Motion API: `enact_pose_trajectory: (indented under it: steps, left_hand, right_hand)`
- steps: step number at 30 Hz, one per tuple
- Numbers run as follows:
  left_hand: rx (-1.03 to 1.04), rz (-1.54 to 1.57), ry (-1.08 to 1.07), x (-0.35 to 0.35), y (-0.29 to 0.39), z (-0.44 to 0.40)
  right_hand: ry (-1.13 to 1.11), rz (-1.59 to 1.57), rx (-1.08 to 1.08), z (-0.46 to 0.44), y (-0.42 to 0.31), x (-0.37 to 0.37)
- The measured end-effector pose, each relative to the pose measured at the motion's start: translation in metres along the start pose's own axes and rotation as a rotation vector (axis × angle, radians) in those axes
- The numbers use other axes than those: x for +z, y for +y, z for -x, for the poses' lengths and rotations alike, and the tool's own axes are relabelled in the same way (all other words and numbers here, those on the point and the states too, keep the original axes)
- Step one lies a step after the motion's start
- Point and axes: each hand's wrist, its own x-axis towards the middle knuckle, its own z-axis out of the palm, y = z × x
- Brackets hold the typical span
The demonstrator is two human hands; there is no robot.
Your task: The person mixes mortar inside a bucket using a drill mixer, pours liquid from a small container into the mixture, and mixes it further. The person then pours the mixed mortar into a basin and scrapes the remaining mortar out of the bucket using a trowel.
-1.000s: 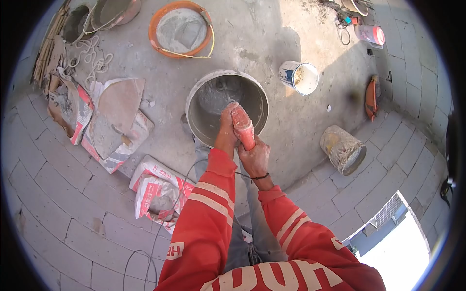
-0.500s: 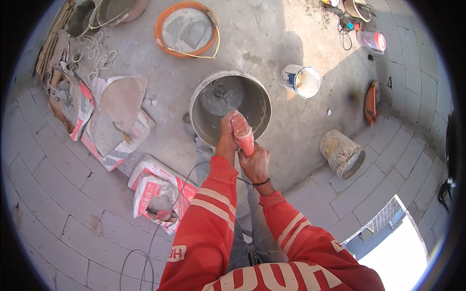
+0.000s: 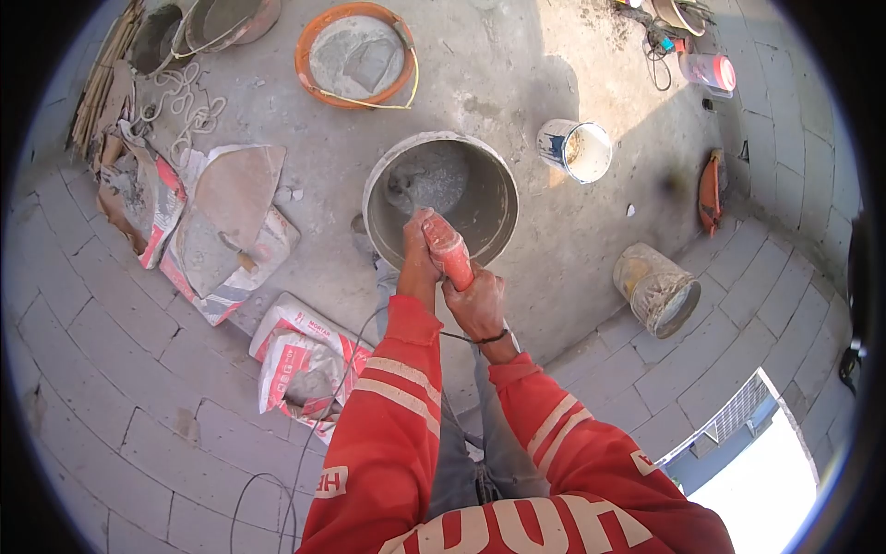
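Both of my hands are wrapped round a red, dust-covered electric drill (image 3: 447,249), held over a large mortar-crusted bucket (image 3: 494,208). My left hand (image 3: 418,258) is closed on its front part, above the near side of the opening. Farther back, my right hand (image 3: 478,307) grips the rear of the drill, just outside the near rim. Wet grey mortar (image 3: 438,180) lies in the bucket, with a churned spot at its left side. The drill's working end is hidden or blurred in the mix. A dark cable (image 3: 346,369) runs by my left forearm.
An orange bucket of grey mix (image 3: 358,55) stands beyond. To the left lie torn mortar bags (image 3: 305,360), a trowel (image 3: 242,258) and rope (image 3: 194,111). On the right are a white paint bucket (image 3: 587,152) and a crusted bucket on its side (image 3: 655,291).
The drill and both hands have shifted slightly left and toward me. The churned spot in the mortar has moved to the bucket's left side. My grip looks the same.
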Motion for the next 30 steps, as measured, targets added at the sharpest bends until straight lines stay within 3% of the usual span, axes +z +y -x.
enact_pose_trajectory:
  steps: [8,15,21,30]
  left_hand:
    - [-0.103,0.045,-0.058,-0.018,-0.039,0.005]
    - [-0.192,0.009,-0.138,0.011,-0.065,-0.022]
    - [-0.143,0.010,-0.098,0.042,-0.020,-0.015]
    - [-0.045,0.036,-0.094,-0.004,0.012,0.010]
  right_hand:
    - [-0.036,0.032,0.072,0.024,0.013,-0.018]
    - [0.128,0.153,0.049,0.020,0.032,-0.029]
    - [0.169,0.030,-0.070,-0.012,0.015,-0.019]
    - [0.012,0.005,-0.102,-0.003,0.001,0.004]
